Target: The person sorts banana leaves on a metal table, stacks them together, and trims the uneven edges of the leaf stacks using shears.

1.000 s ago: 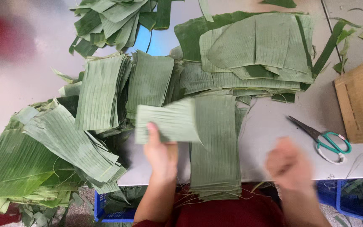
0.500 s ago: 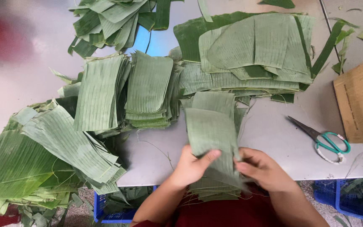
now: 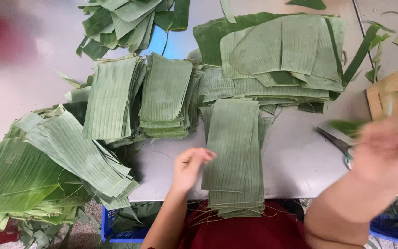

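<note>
Grey metal table (image 3: 38,69) fills the view; its near edge runs just below the left hand (image 3: 190,167), and its far and side edges are cut off by the frame. Largest leaf mass: a fan of long banana-leaf strips (image 3: 47,161) well to the left of that hand, overhanging the table edge, lower tips hidden in scraps. Across the table from the hands, a broad pile of uncut leaf sheets (image 3: 282,50), its underside layers hidden. Beyond the left hand, two stacks of cut rectangles (image 3: 162,92) side by side, touching. Just right of the left hand, touching its fingertips, the near stack of leaf rectangles (image 3: 234,152), upright to the viewer, its near end hanging over the table edge. Left hand: fingers loosely curled, apart from one another, holding nothing, resting against the stack's left edge. Right hand (image 3: 388,154) is raised well right of the stack and heavily blurred; a green smear at its fingers may be a leaf piece, but whether it grips anything cannot be told. Scissors (image 3: 335,143) lie partly hidden behind that hand. Bare table shows between the near stack and the scissors, and below the two stacks by the left hand. Blue crate (image 3: 116,226) under the table edge, mostly cut off.
</note>
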